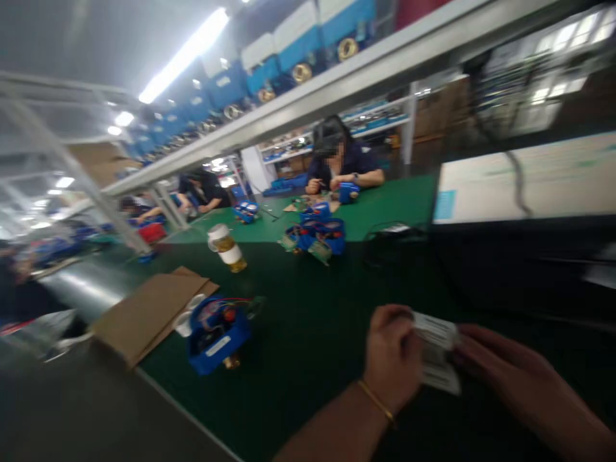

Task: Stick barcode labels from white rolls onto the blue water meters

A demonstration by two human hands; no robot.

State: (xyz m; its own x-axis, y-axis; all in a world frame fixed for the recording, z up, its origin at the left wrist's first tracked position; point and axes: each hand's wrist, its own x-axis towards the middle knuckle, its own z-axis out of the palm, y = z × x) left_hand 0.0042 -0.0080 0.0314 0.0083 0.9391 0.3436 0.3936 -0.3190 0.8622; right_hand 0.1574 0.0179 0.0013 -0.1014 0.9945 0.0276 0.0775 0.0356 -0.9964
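Note:
Both of my hands are at the lower right, over the dark green bench. They hold a small white label sheet (pixel 436 330) with dark print lines, too blurred to read. My left hand (pixel 394 353), with a thin gold bracelet at the wrist, is curled around the sheet's left edge. At its right edge, my right hand (pixel 495 359) pinches it between fingers and thumb. A lower flap of the sheet hangs below the fingers. Left of my hands, a blue meter housing (pixel 219 340) lies on the bench with wires, a circuit board and a brass fitting.
Brown cardboard sheets (pixel 149 311) lie by the bench's left edge. Beyond stand a jar of yellowish liquid (pixel 226 247) and several blue housings (pixel 317 231). A monitor (pixel 524 192) stands at the right. A co-worker (pixel 341 157) sits across; a shelf (pixel 289 99) runs overhead.

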